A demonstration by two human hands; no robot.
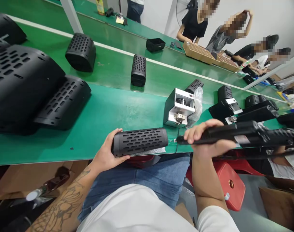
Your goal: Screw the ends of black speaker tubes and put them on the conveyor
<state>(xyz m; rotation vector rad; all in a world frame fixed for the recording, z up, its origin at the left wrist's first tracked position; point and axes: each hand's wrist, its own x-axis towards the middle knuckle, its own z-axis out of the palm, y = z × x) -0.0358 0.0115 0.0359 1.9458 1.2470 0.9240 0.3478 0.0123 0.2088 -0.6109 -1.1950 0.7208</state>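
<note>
My left hand (107, 152) grips one end of a black perforated housing (140, 140), which lies sideways at the front edge of the green bench. Its fingers and thumb wrap round the end. In my right hand (207, 135) is a black electric screwdriver (224, 132), held level with the tip pointing left, close to the housing's right end. Whether the tip touches the housing I cannot tell. Part of a bubble-wrap sheet (156, 150) shows under the housing. Just behind stands a white and grey screw feeder (179, 108), with a clear plastic bag at its right side.
Large black perforated housings (23, 80) crowd the left of the bench. Single housings (138, 70) stand on the green conveyor belt beyond. More housings and another screw feeder (232, 105) are at right. People work across the line near cardboard trays (200, 53). A red bag (230, 187) sits at lower right.
</note>
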